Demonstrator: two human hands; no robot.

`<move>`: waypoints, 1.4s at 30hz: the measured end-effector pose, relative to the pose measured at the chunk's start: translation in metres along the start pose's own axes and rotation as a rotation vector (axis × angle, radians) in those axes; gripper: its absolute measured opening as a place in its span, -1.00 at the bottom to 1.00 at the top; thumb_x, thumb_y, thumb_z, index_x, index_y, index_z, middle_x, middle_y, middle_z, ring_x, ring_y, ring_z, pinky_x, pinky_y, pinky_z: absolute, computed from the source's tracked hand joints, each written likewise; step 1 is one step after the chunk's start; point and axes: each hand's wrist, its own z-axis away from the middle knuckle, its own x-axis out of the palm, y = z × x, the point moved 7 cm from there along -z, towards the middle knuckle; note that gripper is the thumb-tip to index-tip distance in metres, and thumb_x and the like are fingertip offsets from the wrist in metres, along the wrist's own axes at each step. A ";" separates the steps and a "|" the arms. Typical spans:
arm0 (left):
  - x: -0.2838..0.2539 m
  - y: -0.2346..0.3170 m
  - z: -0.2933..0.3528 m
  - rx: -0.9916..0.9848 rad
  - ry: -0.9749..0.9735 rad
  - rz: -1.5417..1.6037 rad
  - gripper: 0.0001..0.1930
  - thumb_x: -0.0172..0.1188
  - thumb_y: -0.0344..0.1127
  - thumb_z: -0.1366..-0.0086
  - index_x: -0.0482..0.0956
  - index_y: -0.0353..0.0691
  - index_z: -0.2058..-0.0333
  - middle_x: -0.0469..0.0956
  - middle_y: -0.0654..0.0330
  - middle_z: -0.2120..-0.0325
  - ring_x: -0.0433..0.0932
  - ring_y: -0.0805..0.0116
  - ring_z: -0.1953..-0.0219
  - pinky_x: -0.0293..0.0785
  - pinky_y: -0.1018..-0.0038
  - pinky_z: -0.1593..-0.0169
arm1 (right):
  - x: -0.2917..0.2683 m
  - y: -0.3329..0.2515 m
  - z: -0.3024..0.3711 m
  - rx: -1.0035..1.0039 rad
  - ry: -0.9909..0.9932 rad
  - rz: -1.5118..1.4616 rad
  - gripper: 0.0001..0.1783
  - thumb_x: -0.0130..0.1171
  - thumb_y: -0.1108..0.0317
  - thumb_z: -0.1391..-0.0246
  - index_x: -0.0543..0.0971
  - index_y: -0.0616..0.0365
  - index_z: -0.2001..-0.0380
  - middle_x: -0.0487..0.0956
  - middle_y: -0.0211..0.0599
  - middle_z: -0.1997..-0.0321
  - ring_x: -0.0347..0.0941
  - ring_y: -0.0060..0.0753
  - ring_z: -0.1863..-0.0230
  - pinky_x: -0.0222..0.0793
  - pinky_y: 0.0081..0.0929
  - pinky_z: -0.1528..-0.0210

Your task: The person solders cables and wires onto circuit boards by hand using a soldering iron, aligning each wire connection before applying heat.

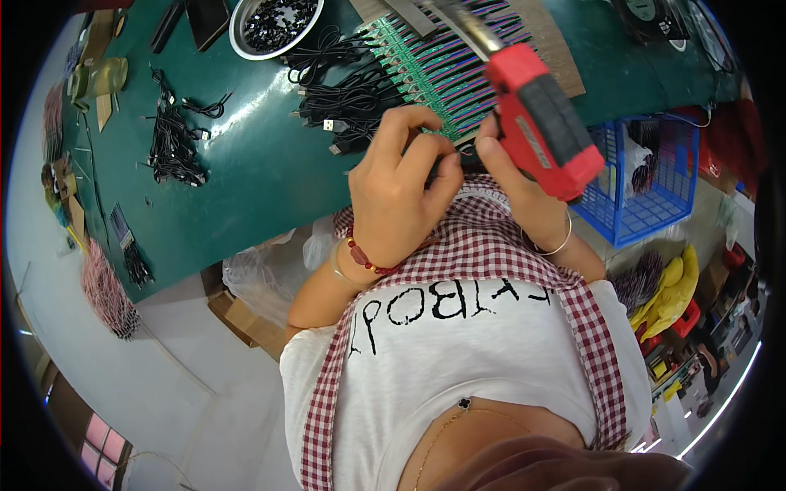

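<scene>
My left hand (401, 180) is closed in a pinch at the table's near edge, beside a row of green circuit boards (426, 98) with dark, pink and blue wires. A thin reddish wire end (466, 150) shows by its fingertips; what the fingers hold is too small to make out. Opposite, my right hand (528, 192) has its thumb and finger drawn together. A red and black gun-shaped tool (544, 119) with a metal barrel covers part of that hand. The barrel points toward the far side. Whether the right hand touches this tool is hidden.
Bundles of black USB cables (352, 102) lie left of the boards, with another bundle (173, 139) farther left. A metal bowl (246, 49) of small dark parts stands at the back. A blue plastic crate (610, 217) is at the right, beyond the green table (246, 204).
</scene>
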 end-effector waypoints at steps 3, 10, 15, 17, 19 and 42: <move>-0.002 -0.005 -0.002 0.049 0.054 -0.171 -0.89 0.21 -0.54 0.12 0.49 -0.24 0.55 0.46 0.17 0.30 0.47 0.31 0.39 0.42 0.49 0.42 | -0.016 -0.001 0.006 -0.085 0.036 0.078 -0.57 0.10 0.56 -0.03 0.31 0.31 0.00 0.48 -0.29 0.35 0.41 -0.49 0.31 0.34 -0.53 0.22; 0.012 -0.020 -0.003 0.060 0.048 -0.343 -0.87 0.20 -0.51 0.14 0.41 -0.22 0.61 0.48 0.25 0.27 0.46 0.28 0.32 0.42 0.45 0.45 | -0.073 0.050 0.054 0.014 -0.002 0.113 -0.55 0.07 0.40 -0.10 0.29 0.30 -0.05 0.38 -0.30 0.48 0.27 -0.55 0.46 0.26 -0.52 0.35; 0.013 -0.023 -0.004 0.019 0.007 -0.343 -0.87 0.19 -0.51 0.13 0.38 -0.22 0.62 0.48 0.26 0.27 0.46 0.29 0.32 0.42 0.44 0.49 | -0.092 0.070 0.088 0.157 0.032 -0.011 -0.81 0.24 0.48 0.06 0.53 0.27 0.32 0.52 -0.37 0.41 0.42 -0.54 0.41 0.33 -0.55 0.39; 0.012 -0.025 -0.005 0.035 0.046 -0.349 -0.86 0.19 -0.50 0.13 0.38 -0.22 0.61 0.48 0.26 0.26 0.46 0.28 0.32 0.42 0.43 0.49 | -0.092 0.069 0.091 0.118 -0.057 0.233 -0.74 0.30 0.32 0.12 0.54 0.23 0.37 0.50 -0.32 0.47 0.43 -0.45 0.48 0.31 -0.54 0.44; 0.014 -0.023 -0.007 0.047 0.004 -0.366 -0.87 0.18 -0.50 0.13 0.38 -0.26 0.58 0.46 0.22 0.26 0.45 0.27 0.32 0.44 0.44 0.47 | -0.086 0.057 0.087 0.092 -0.062 0.293 -0.71 0.32 0.26 0.14 0.54 0.22 0.39 0.50 -0.30 0.47 0.43 -0.41 0.50 0.30 -0.53 0.46; 0.014 -0.023 -0.009 -0.030 -0.057 -0.367 -0.90 0.16 -0.50 0.10 0.39 -0.26 0.62 0.45 0.25 0.24 0.46 0.28 0.29 0.44 0.41 0.48 | -0.094 0.068 0.101 0.083 -0.032 0.354 -0.77 0.29 0.38 0.21 0.54 0.22 0.42 0.50 -0.26 0.48 0.44 -0.33 0.52 0.31 -0.49 0.44</move>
